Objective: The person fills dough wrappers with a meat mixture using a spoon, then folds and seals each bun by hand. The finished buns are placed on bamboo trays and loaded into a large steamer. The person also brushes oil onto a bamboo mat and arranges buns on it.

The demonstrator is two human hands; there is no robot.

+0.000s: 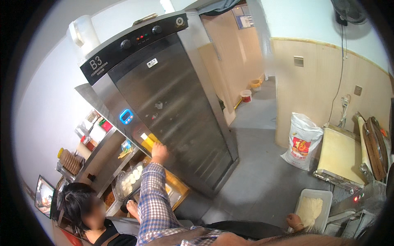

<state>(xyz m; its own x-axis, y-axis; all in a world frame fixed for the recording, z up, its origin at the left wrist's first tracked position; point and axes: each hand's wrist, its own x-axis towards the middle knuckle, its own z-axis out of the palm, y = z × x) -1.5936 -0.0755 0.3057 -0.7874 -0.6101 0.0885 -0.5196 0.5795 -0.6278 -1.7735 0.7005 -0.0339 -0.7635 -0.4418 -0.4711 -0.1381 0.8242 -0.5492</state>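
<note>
My left hand (160, 151), in a checked sleeve, reaches to the steel edge of a tall fermentation cabinet (172, 101). Its fingers are curled on the lower end of a yellow door handle (149, 140). Low at the right, my right hand (294, 222), with a bracelet at the wrist, is by the near left corner of a translucent plastic tub (328, 201). A mass of pale dough (310, 210) lies in the tub. Whether these fingers grip the rim is unclear. A blue digital timer (126, 117) is on the cabinet frame above the handle.
A co-worker (83, 209) is at the lower left, beside a tray of white dough pieces (132, 180) and shelves with jars. A flour sack (303, 141) leans at the wall near a machine with a cream belt (340, 153). Grey floor (258, 160) runs to a doorway with buckets.
</note>
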